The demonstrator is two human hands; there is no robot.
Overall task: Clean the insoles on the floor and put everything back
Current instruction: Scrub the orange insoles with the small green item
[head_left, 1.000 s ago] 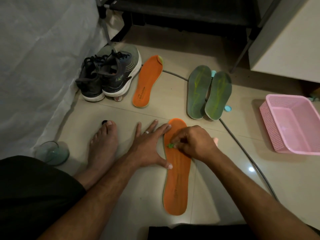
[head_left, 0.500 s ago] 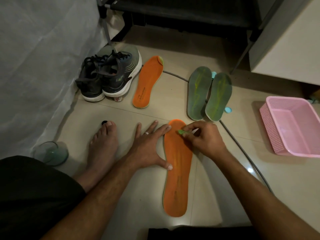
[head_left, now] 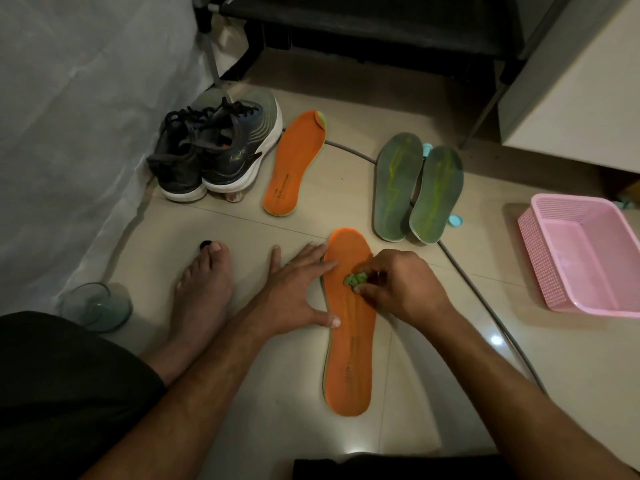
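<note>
We press our left hand point(head_left: 298, 292), fingers spread, on the orange insole point(head_left: 349, 327), its long axis running 12 to 6 on the floor; our right hand point(head_left: 398, 289) pinches a green wad point(head_left: 355, 279) against its upper half.

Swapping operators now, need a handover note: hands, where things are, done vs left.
Left hand: flat, fingers straight, pinning the near orange foam insole to the tiled floor.
Right hand: pinching a small crumpled green cloth on that insole's upper half.
Second orange insole lies beside the pair of dark sneakers; two green insoles lie side by side; empty pink plastic basket at right.
Done: cannot tell.
Left: finish wiping, put everything back.
</note>
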